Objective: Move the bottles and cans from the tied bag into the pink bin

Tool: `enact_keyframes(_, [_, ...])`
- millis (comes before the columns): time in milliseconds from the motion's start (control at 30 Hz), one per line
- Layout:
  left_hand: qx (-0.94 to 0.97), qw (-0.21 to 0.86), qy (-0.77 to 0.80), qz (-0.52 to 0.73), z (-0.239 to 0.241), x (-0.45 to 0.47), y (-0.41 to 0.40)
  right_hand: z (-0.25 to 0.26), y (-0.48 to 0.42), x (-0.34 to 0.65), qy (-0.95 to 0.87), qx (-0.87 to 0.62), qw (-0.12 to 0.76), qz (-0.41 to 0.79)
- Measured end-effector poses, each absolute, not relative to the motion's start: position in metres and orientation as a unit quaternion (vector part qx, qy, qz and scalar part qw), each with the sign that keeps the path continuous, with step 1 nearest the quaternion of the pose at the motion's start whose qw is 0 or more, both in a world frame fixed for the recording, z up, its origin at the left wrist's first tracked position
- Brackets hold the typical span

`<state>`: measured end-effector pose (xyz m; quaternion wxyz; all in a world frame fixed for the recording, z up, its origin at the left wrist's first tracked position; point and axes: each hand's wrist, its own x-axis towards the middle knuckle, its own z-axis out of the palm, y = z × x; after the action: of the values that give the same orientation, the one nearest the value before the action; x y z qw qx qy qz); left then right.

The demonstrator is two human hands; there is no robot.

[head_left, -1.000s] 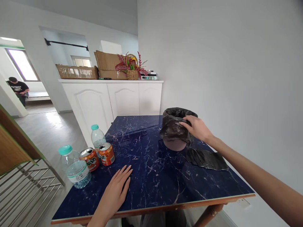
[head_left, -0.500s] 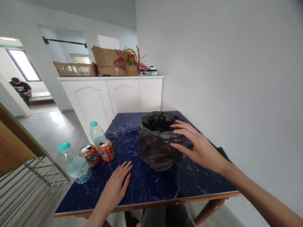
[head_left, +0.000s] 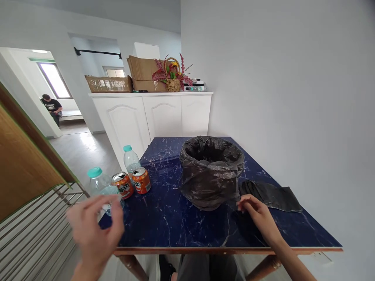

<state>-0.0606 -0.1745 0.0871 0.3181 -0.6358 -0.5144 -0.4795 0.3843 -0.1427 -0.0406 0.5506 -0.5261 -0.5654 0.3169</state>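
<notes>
A bin lined with a black trash bag [head_left: 209,183] stands upright on the table, its mouth open upward. At the bag's lower right side, the fingertips of my right hand [head_left: 259,216] are pinched together on what looks like a loose bit of the plastic. My left hand [head_left: 96,226], smeared by motion, is raised in front of the nearer water bottle [head_left: 101,182], fingers curved and apart from the thumb. It partly hides that bottle. Beside it stand an orange drink can [head_left: 124,185], a second orange can [head_left: 141,181] and another water bottle [head_left: 131,159] with a teal cap.
A folded black bag [head_left: 275,196] lies on the dark blue table [head_left: 164,230], right of the bin. To the left is a metal rack [head_left: 35,238]. Behind stands a white cabinet [head_left: 125,121] with cardboard boxes and a flower basket [head_left: 173,84]. A person [head_left: 52,106] sits in the far room.
My left hand has lifted off the table and moved left towards the nearer bottle. My right hand has come down from the bin's rim to its lower right side. The view has shifted left.
</notes>
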Motion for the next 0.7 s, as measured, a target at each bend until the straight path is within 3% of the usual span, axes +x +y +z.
enact_keyframes(67, [-0.574, 0.352, -0.55, -0.494, 0.115, -0.074, -0.164, -0.051, -0.14, 0.383, -0.583, -0.522, 0.522, 0.339])
enact_keyframes(200, [-0.576, 0.299, -0.625, -0.434, 0.151, -0.097, -0.142, -0.061, -0.14, 0.383, -0.602, -0.526, 0.503, 0.328])
enact_keyframes(333, [-0.609, 0.23, -0.677, -0.343, 0.151, -0.112, -0.14, -0.065, -0.142, 0.384, -0.606, -0.527, 0.501, 0.321])
enact_keyframes(467, [-0.618, 0.233, -0.687, -0.303, 0.139, -0.112, -0.155, -0.067, -0.142, 0.383, -0.609, -0.53, 0.499, 0.315])
enact_keyframes(700, [-0.594, 0.286, -0.668, -0.346, 0.151, -0.075, -0.194, -0.068, -0.141, 0.384, -0.616, -0.526, 0.498, 0.31])
